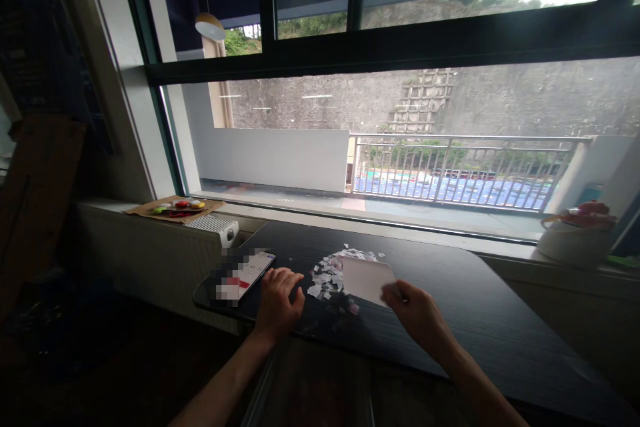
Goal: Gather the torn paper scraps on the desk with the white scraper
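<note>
My right hand (411,307) pinches the lower right corner of a flat white card-like piece (367,278) with rounded corners. The piece is tilted, and it hides part of a pile of small torn paper scraps (327,273) on the dark table (440,287). Left of the pile is my left hand (281,297), its fingers slightly bent, the thumb apart, with nothing seen in it. Just beyond that hand lies a phone (250,275) with a lit screen, partly blurred out. A few scraps (353,307) lie nearer to me, below the white piece.
A wide window (400,100) runs behind the table, with a railing (465,170) outside. On the left, a brown board (135,209) with colourful items sits above a radiator (165,267). A white container (570,240) with a pinkish object on top stands at the right.
</note>
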The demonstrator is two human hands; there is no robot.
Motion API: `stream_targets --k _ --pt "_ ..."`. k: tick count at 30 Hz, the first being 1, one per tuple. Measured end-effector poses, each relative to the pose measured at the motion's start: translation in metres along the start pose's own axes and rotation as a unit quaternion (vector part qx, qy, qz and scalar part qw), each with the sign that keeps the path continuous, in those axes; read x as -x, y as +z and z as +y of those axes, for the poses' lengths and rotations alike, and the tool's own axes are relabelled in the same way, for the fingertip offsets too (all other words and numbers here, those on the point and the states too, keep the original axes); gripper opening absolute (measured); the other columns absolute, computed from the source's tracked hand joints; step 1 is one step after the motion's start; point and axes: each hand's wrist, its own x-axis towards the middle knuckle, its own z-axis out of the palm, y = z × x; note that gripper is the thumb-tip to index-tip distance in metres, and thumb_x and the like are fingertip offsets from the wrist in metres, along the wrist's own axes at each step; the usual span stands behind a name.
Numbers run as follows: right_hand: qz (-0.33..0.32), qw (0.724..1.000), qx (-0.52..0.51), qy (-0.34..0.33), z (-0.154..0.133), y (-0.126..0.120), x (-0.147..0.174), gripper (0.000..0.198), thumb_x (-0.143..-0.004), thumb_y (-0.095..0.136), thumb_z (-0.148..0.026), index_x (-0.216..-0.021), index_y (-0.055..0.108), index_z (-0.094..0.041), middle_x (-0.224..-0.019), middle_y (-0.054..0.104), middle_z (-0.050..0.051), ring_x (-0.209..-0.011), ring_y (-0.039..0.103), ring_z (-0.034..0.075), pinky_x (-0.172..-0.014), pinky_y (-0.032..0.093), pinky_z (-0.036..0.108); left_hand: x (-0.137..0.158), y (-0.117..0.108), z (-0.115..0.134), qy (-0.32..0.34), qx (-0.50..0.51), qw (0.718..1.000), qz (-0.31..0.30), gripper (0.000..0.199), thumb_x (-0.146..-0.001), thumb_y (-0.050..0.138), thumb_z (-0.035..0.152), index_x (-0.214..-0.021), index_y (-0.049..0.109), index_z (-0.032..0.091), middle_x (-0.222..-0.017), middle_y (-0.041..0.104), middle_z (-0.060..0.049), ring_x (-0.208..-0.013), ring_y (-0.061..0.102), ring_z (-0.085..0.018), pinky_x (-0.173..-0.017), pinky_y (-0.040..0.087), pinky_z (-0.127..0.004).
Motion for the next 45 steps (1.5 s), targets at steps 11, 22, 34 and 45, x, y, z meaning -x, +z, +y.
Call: stream_targets --k 11,22,34,45 --pt "0.01 1.0 -0.024 0.011 0.01 -0.022 0.027 0.025 -0.071 0.054 -0.042 -0.067 0.065 -0.019 -0.057 0.064 -0.001 -0.052 0.054 0.015 -0.05 0.039 0.025 0.0 -0.004 0.003 0.017 0.013 1.0 -0.003 0.019 -0.076 0.048 0.018 -0.09 0.06 0.022 -0.088 0.064 -0.004 -0.097 0.054 -0.023 -0.098 0.031 -0.046" --pt "0.002 0.992 -0.114 0.053 0.02 -0.018 0.034 0.025 -0.068 0.056 -0.041 -0.065 0.064 -0.017 -0.056 0.063 0.002 -0.053 0.056 0.016 -0.047 0.043 0.026 0.002 -0.008 0.006 0.031 0.017 0.999 -0.024 0.021 -0.074 0.05 0.019 -0.092 0.061 0.022 -0.087 0.064 -0.003 -0.1 0.053 -0.024 -0.1 0.028 -0.048" --pt "-0.075 0.945 -0.26 0.182 0.035 -0.002 0.029 0.025 -0.06 0.062 -0.037 -0.07 0.066 -0.015 -0.062 0.067 0.002 -0.054 0.06 0.018 -0.043 0.047 0.026 0.001 -0.009 0.008 0.025 0.018 0.999 -0.036 0.02 -0.074 0.05 0.018 -0.091 0.059 0.022 -0.086 0.064 -0.003 -0.102 0.053 -0.025 -0.101 0.026 -0.049" --pt "-0.17 0.923 -0.287 0.189 0.026 0.003 0.029 0.025 -0.059 0.065 -0.036 -0.07 0.068 -0.014 -0.06 0.065 0.001 -0.05 0.056 0.014 -0.042 0.045 0.024 0.001 -0.008 0.009 0.019 0.021 0.999 -0.036 0.02 -0.073 0.05 0.018 -0.09 0.06 0.022 -0.085 0.064 -0.003 -0.101 0.053 -0.025 -0.101 0.026 -0.049"
